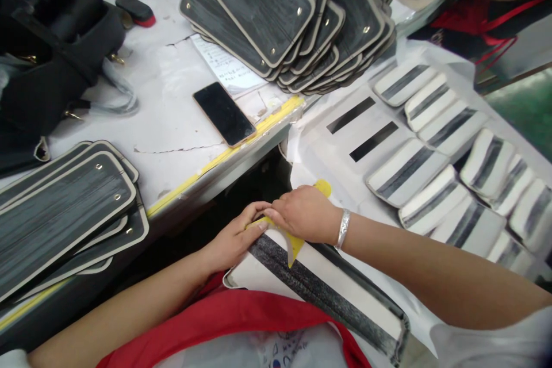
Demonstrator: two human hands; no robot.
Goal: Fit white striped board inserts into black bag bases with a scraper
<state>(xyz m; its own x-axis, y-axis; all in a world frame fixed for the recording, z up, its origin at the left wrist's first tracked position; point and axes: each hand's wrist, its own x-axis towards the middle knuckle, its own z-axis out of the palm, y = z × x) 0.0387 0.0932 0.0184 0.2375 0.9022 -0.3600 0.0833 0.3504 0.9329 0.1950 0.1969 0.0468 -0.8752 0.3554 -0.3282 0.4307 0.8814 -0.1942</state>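
A long panel, white with a black band along its middle, lies slantwise between my lap and the table's edge. My left hand is closed on its far end, thumb on top and fingers curled over the rim. Against it, my right hand is closed, knuckles up, at the same end. A yellow strip with a curved edge comes out under the right hand, and a rounded yellow bit shows beyond it. Whether these are one piece is hidden by the hand.
Dark panels with pale edges are stacked at the back and at the left. A phone lies near the table's yellow edge. Several white pieces with dark bands cover the right surface. Black bags stand at upper left.
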